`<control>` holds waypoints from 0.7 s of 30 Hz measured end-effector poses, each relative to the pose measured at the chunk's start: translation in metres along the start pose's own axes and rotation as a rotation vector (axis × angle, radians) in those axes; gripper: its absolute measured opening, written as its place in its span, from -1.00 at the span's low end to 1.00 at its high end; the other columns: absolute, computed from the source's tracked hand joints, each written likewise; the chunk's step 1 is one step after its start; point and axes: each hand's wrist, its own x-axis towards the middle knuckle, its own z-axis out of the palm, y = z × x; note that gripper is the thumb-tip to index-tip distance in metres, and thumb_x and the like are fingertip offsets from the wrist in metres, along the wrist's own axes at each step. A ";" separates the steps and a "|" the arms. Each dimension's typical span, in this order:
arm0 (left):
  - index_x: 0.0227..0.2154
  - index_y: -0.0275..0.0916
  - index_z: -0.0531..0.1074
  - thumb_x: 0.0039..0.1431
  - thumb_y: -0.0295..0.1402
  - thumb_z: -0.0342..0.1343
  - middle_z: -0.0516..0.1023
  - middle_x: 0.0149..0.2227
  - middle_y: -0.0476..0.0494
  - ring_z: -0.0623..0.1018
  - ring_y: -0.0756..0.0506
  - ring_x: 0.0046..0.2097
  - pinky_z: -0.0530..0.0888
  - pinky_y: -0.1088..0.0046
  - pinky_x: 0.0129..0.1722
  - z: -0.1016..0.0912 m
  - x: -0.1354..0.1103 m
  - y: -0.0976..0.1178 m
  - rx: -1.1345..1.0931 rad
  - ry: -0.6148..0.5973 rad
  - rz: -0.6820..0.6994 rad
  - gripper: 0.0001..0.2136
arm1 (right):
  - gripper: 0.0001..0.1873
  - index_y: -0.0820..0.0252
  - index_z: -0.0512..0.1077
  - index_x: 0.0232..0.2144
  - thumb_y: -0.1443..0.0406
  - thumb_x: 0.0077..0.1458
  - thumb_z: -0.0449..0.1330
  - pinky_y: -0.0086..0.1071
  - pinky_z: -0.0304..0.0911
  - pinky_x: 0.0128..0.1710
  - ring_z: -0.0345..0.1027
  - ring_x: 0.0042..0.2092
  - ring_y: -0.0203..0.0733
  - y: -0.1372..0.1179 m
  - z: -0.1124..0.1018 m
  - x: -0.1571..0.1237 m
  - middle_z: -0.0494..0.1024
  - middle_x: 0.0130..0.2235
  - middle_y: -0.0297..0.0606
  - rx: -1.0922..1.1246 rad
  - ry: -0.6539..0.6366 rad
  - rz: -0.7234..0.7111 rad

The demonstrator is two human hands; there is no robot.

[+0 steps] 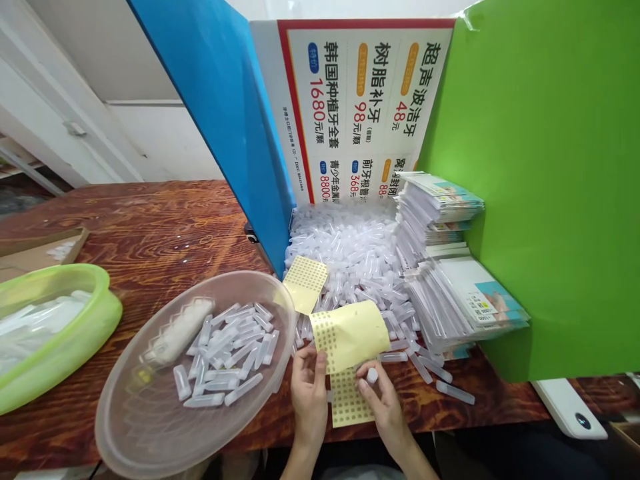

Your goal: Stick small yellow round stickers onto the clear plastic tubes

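My left hand [309, 390] is closed on the left edge of a yellow sticker sheet [357, 327] with rows of small round dots. That sheet curls upward, and a dotted yellow part [350, 403] shows below it; whether it is a second sheet I cannot tell. Between the thumb and fingers of my right hand [383, 397] is a small plastic tube [372, 375], seen end on, over the sheet's lower right. Another yellow sticker sheet [305, 283] lies on a large heap of clear capped tubes [350, 243] just beyond my hands.
Left of my hands stands a pinkish plastic basket [130, 427] holding tubes and a white roll. Farther left is a green basket [107, 313]. Stacked printed cards [450, 300] lean by a green panel [550, 200]; a blue panel [225, 100] rises opposite. A white device [570, 407] sits right.
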 end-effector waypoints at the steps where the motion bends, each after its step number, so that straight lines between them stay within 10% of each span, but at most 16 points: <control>1: -0.25 -0.19 0.30 0.22 -0.01 0.14 0.57 -0.33 -0.09 0.61 -0.10 -0.31 0.55 0.44 -0.34 0.002 -0.004 0.001 -0.029 -0.044 -0.011 -0.66 | -0.68 0.14 0.40 -0.24 0.02 0.20 0.19 -0.41 0.26 -0.43 0.22 -0.45 -0.26 0.001 0.004 0.000 0.38 -0.44 -0.35 0.106 0.007 0.062; 5: -0.24 -0.18 0.30 0.33 -0.11 0.04 0.58 -0.30 -0.13 0.62 -0.11 -0.29 0.57 0.41 -0.32 -0.004 -0.019 -0.006 0.173 -0.135 0.142 -0.77 | -0.54 0.22 0.49 -0.28 -0.03 -0.02 0.37 -0.46 0.09 -0.58 0.00 -0.56 -0.39 -0.001 0.016 0.005 0.36 -0.50 -0.38 0.413 0.095 0.294; 11: 0.18 -0.13 0.33 0.29 -0.19 0.10 0.56 0.07 -0.21 0.50 -0.25 0.12 0.44 0.20 0.08 -0.074 -0.037 -0.030 0.968 -0.269 0.788 -0.58 | -0.55 0.26 0.58 -0.33 0.08 -0.22 0.51 -0.49 -0.01 -0.64 -0.03 -0.57 -0.44 -0.015 0.008 0.016 0.46 -0.44 -0.32 0.440 0.307 0.445; 15: 0.36 -0.18 0.08 0.37 -0.33 -0.09 0.41 0.25 -0.20 0.36 -0.24 0.27 0.35 0.19 0.17 -0.096 -0.037 -0.046 1.220 -0.238 0.828 -0.48 | -0.57 0.28 0.59 -0.39 0.12 -0.29 0.53 -0.47 -0.01 -0.66 -0.02 -0.57 -0.44 -0.021 0.000 0.019 0.48 -0.44 -0.30 0.441 0.359 0.479; 21: 0.29 -0.23 0.21 0.37 -0.40 -0.09 0.48 0.18 -0.22 0.46 -0.21 0.20 0.40 0.16 0.17 -0.071 -0.026 -0.057 1.148 -0.182 0.822 -0.56 | -0.62 0.27 0.58 -0.41 0.16 -0.27 0.54 -0.48 0.03 -0.64 0.00 -0.56 -0.43 -0.022 -0.001 0.021 0.42 -0.50 -0.38 0.476 0.378 0.476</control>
